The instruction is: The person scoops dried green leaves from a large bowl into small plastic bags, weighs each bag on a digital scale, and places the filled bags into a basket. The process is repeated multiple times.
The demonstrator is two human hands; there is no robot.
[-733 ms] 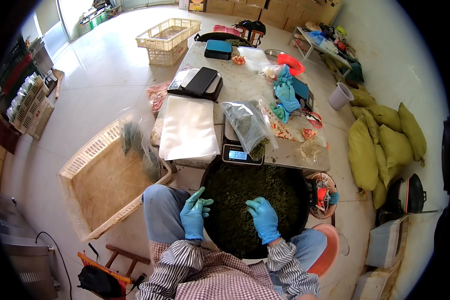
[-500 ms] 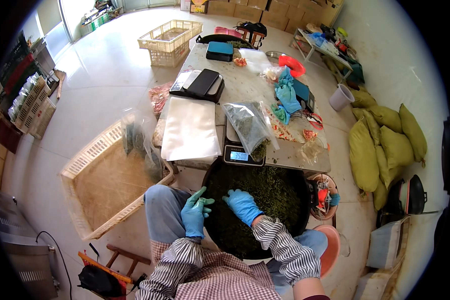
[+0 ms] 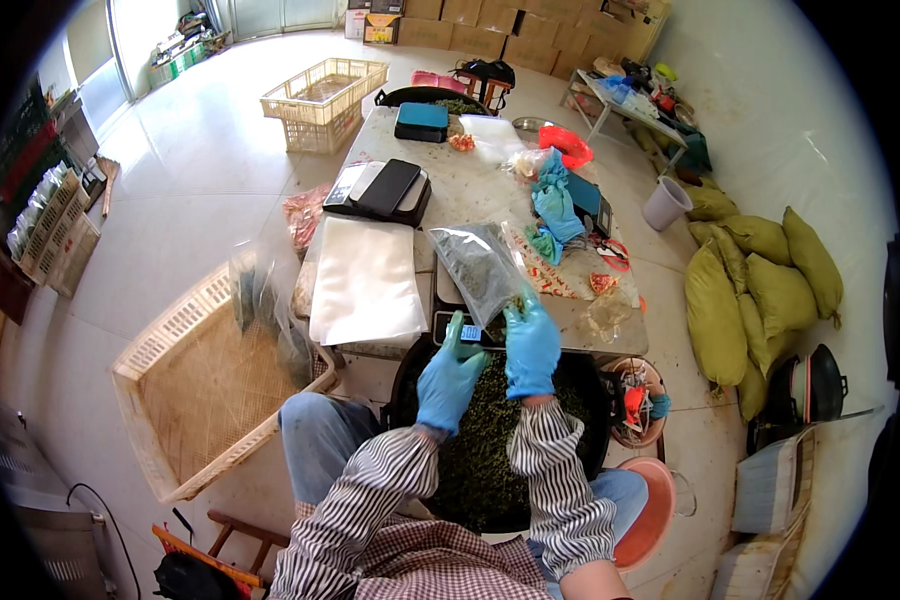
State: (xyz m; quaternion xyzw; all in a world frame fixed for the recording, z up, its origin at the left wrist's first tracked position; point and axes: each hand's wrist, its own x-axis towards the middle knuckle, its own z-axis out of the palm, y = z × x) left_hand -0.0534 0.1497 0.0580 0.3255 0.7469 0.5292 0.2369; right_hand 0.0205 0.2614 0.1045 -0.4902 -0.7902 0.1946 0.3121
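A clear plastic bag (image 3: 475, 265) partly filled with green dried plant matter lies tilted on a digital scale (image 3: 448, 328) at the table's near edge. My right hand (image 3: 532, 352), in a blue glove, has its fingers closed at the bag's near right corner, where some green shows. My left hand (image 3: 446, 388), also gloved, is beside the scale's display with its thumb and fingers apart and nothing seen in it. Below both hands, between my knees, sits a wide black basin (image 3: 400, 395) of loose green plant matter (image 3: 480, 455).
A stack of flat clear bags (image 3: 368, 285) lies left of the scale. Other scales (image 3: 378, 192), blue gloves (image 3: 558, 205) and red scissors (image 3: 615, 255) are on the table (image 3: 475, 180). A cream crate (image 3: 195, 400) stands left, green sacks (image 3: 715, 320) right.
Both hands have moved up from over the basin to the scale. My right hand has taken hold of the bag's near corner. The whole view has shifted slightly.
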